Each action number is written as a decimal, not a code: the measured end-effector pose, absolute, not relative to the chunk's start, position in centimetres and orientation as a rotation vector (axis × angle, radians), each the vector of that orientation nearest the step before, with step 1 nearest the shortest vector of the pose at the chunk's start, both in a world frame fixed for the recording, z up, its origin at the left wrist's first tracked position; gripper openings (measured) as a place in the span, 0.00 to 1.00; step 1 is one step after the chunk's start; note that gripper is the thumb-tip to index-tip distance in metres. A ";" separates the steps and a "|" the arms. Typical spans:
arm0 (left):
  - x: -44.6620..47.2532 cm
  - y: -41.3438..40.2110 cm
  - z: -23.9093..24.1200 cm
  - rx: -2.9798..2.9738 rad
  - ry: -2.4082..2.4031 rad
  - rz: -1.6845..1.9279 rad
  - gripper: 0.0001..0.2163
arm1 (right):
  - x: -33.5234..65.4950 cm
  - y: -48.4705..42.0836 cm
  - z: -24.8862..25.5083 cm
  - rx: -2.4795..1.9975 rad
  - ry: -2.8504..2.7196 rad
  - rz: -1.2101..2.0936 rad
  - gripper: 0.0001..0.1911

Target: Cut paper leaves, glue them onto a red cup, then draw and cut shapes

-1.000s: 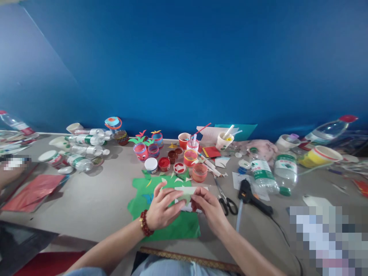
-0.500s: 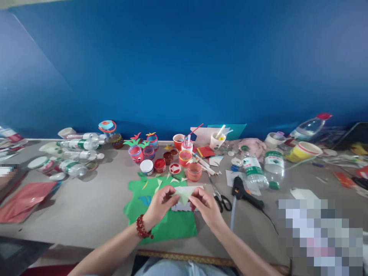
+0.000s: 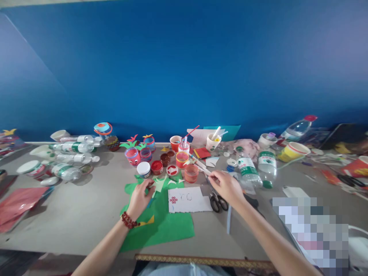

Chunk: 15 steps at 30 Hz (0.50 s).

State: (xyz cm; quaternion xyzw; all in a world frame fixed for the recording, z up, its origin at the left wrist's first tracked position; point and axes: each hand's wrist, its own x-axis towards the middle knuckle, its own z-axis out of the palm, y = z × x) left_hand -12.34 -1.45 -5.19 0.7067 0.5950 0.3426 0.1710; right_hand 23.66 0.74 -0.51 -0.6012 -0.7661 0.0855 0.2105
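Note:
My left hand [image 3: 141, 199], with a dark red bead bracelet on the wrist, is over the left part of a green sheet [image 3: 175, 229]. Its fingers are curled together at the edge of a pale green paper piece [image 3: 159, 185]. My right hand [image 3: 227, 188] pinches at the near end of a white, pencil-like stick [image 3: 202, 166]; the fingers partly hide that end. Between the hands lies a white card [image 3: 188, 203] with a red knot-like print and pencil curves. Black-handled scissors [image 3: 219, 204] rest just below my right hand.
Open paint pots [image 3: 156, 167] and painted cups [image 3: 190, 173] stand behind the green sheet. A glue gun [image 3: 251, 200] is partly hidden under my right forearm. Plastic bottles lie at left [image 3: 67, 171] and stand at right [image 3: 248, 166]. A red packet [image 3: 21, 205] lies far left.
My hands have parted: the left moved left with the pale green paper, now low over the green sheet; the right moved right and away to the sticks. The white card is uncovered.

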 end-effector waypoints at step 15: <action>-11.8 -1.5 -6.0 2.433 1.851 0.716 0.11 | 25.4 9.8 -0.9 -1.992 -2.522 -0.083 0.10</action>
